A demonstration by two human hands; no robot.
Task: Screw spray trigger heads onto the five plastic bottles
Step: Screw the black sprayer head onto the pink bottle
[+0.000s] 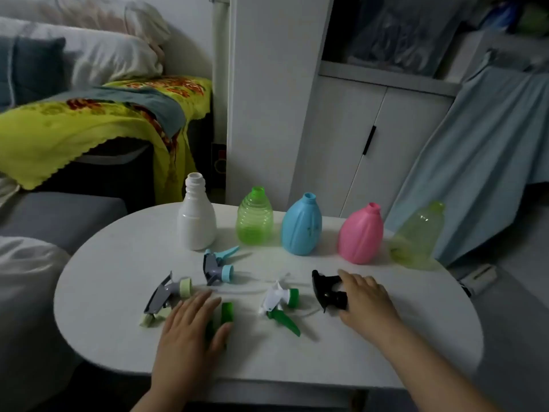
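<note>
Black trigger head (328,289), uncapped bottles (301,224)

We see a yellow blanket (74,126) on a sofa (59,215), white pillows (98,58), a white cupboard (371,138) and a hanging blue cloth (481,162).

One view only: head cam, wide-angle, worn by the person, facing fwd and tilted down over the near edge of the white oval table (118,346). Close range; both forearms enter from the bottom of the frame, left hand (190,325) and right hand (367,298) lying mid-frame. Table fills the lower half. Upper half takes in the room beyond: sofa w/ yellow blanket (74,126) far left, white cabinet (341,138) straight ahead. Edges bend from lens distortion. No 2nd view to overlap.
</note>
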